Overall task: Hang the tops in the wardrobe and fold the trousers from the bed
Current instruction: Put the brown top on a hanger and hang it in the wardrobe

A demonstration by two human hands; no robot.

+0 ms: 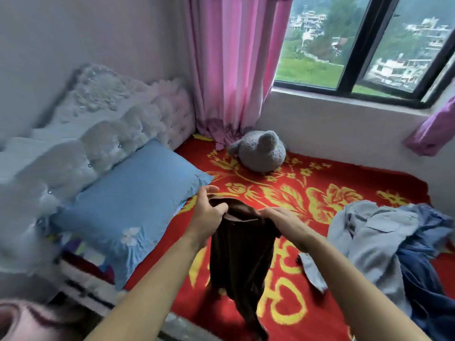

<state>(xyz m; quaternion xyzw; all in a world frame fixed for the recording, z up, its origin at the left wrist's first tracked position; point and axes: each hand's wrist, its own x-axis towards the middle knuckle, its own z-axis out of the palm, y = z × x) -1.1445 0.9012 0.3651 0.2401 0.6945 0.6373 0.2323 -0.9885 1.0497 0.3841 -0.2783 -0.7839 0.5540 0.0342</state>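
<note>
— What is on the left?

— A white tufted headboard (98,124), padded in scalloped curves and set with shiny studs. One blue pillow (128,205) leans against it, smooth cloth with a white flower stitched near one corner.

— And the hands?

— There are two, both bare. The left hand (209,212) has its fingers curled round the waistband of the brown trousers (243,254). The right hand (283,222) pinches the same band on the other side. That single pair hangs limp from their grasp, soft and dark, with its legs dangling over the red blanket (320,188). The blanket is a fuzzy spread with yellow flowers and characters.

— Is there anything behind them?

— One grey plush toy (261,151), rounded and nubbly, lies near the wall just beside the hem of a pink curtain (234,65).

— What is further right?

— A crumpled heap lies on the blanket. It is a light grey garment (374,235) with a flap pocket, tangled with a dark blue garment (423,267). I count two, and I cannot tell whether more are buried beneath. Above them is a dark-framed window (357,45), and a second curtain (433,129), purplish, hangs at the edge.
</note>
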